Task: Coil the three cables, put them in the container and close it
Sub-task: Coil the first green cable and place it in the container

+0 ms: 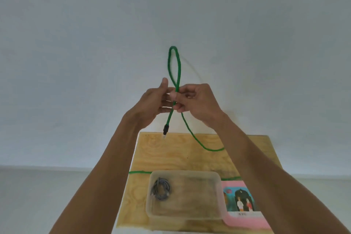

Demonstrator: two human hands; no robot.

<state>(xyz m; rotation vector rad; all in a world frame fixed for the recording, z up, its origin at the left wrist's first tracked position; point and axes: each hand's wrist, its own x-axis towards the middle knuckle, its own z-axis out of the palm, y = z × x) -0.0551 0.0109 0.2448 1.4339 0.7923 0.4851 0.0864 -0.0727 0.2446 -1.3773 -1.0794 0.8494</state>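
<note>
Nearest the camera, the tub (218, 214) sits open on the worktop (171, 156) with one grey coil (161, 189) already in it and the pink lid (245, 220) touching its right side. Raised above the worktop, the left hand (152, 102) and right hand (197, 100) pinch the green cable (179, 66) where its first upright loop crosses, plug (165, 129) dangling, the rest trailing down across the worktop behind the tub. To coil it well, I judge the left should hold the crossing firmly while the right feeds even loops of matching size, letting the cable twist freely.
</note>
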